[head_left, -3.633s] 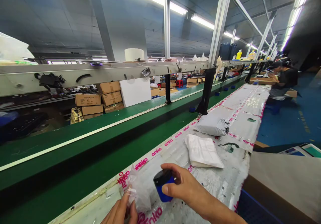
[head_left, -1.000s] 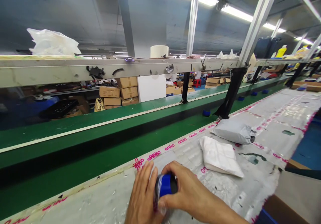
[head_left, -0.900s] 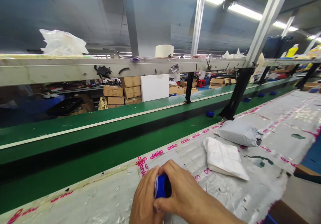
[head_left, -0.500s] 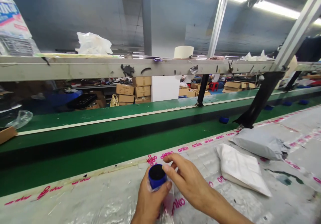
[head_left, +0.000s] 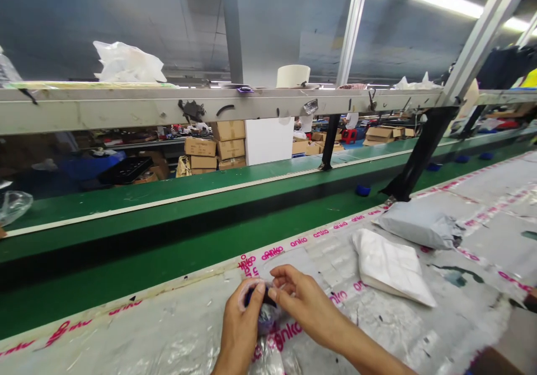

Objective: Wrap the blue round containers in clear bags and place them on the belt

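Plastic-covered bench (head_left: 168, 330), spread along bottom and right; green conveyor (head_left: 168, 257), set mid-frame. Right hand (head_left: 302, 299), lower centre — fingers half curled, any grip not discernible. Left hand (head_left: 241, 320), lower centre — by it a bagged dark-blue item (head_left: 267, 309) is clasped.

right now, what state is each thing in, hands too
left hand: closed around the blue container
blue container: held, clear plastic about it
right hand: fingers bent, close to the container; grip unclear
white stack: lying flat
grey bag: lying down, bulging
green belt: running or stopped, cannot tell
ceiling light: lit
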Demonstrator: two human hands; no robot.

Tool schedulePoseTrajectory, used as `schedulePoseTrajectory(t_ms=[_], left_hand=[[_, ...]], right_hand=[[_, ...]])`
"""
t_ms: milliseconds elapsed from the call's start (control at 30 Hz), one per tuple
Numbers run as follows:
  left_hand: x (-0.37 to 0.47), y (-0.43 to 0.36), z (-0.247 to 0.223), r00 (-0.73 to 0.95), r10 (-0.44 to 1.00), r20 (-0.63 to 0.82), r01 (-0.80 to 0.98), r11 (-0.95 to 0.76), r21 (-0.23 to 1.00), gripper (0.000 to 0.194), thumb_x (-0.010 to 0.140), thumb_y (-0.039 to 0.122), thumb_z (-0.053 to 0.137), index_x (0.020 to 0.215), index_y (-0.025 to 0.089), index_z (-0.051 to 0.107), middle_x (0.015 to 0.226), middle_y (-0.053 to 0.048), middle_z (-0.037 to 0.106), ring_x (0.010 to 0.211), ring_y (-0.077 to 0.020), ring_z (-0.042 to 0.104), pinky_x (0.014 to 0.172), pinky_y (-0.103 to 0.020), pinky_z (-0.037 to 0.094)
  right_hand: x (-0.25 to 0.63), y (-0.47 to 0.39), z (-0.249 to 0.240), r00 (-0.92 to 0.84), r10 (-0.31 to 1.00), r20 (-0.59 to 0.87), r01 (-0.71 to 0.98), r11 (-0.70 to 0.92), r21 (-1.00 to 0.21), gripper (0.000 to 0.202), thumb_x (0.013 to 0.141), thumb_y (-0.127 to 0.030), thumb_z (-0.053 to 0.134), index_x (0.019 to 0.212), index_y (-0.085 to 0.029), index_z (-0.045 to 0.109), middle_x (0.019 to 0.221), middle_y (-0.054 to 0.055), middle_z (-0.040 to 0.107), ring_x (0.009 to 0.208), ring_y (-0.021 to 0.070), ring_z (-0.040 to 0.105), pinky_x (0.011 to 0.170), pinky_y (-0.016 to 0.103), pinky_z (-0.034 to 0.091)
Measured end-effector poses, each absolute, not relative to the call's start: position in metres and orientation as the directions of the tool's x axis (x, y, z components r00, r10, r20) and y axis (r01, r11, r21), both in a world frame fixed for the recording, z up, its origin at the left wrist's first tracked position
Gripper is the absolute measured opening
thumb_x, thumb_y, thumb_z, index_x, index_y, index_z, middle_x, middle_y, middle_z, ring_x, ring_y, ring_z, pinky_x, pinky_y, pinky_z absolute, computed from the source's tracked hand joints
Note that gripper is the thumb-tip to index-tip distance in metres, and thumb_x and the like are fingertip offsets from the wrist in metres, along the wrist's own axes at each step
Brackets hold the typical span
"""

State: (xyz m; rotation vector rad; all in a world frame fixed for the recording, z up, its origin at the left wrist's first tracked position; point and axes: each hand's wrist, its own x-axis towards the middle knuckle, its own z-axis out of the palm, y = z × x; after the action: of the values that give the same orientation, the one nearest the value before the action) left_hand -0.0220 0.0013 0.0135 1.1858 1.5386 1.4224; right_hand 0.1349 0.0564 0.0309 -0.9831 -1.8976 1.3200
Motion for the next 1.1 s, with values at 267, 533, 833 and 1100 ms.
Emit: schedulePoseTrajectory(t_ms=[267,533,833,1100], left_hand=[[-0.03,-0.002,0.016,-0.362,0.93,0.056,0.2,0.019,0.98,0.06,0.09,0.069,0.049,0.111,0.017,0.073,0.118,-0.012,0.072,0.117,-0.0321,0.061,0.106,-0.042,0.042],[-0.036,-0.009,0.029,-0.371,0.924,0.098,0.189,-0.028,0.982,0.06,0.096,0.068,0.039,0.112,0.022,0.073,0.125,-0.01,0.07,0.126,-0.0294,0.056,0.116,-0.045,0.031],[-0.053,-0.011,0.026,-0.419,0.907,0.052,0.051,-0.034,0.998,0.059,0.098,0.065,0.036,0.104,0.019,0.073,0.11,-0.009,0.074,0.108,-0.0293,0.065,0.103,-0.041,0.044],[-0.072,-0.032,0.011,-0.422,0.906,0.027,0.036,-0.013,0.999,0.067,0.095,0.072,0.038,0.126,0.019,0.065,0.127,-0.013,0.069,0.125,-0.0325,0.058,0.117,-0.049,0.033]], right_hand=[[0.123,0.055,0.048,-0.543,0.829,0.132,0.584,0.486,-0.65,0.021,0.09,-0.014,0.063,0.108,-0.021,0.071,0.078,-0.001,0.075,0.073,0.0202,0.071,0.064,0.026,0.041],[0.129,0.061,0.074,-0.57,0.786,0.241,0.596,0.597,-0.537,0.029,0.094,-0.009,0.048,0.11,-0.018,0.07,0.092,0.009,0.076,0.087,0.0306,0.073,0.076,0.037,0.048],[0.119,0.031,0.046,-0.705,0.588,0.395,0.255,0.731,-0.633,0.039,0.085,-0.018,0.076,0.12,-0.025,0.06,0.149,0.006,0.047,0.129,0.0247,0.052,0.104,0.037,0.046],[0.081,0.04,0.042,-0.713,0.623,0.321,0.34,0.708,-0.62,0.011,0.091,-0.008,0.063,0.09,-0.018,0.067,0.096,0.003,0.068,0.092,0.0203,0.065,0.084,0.029,0.049]])
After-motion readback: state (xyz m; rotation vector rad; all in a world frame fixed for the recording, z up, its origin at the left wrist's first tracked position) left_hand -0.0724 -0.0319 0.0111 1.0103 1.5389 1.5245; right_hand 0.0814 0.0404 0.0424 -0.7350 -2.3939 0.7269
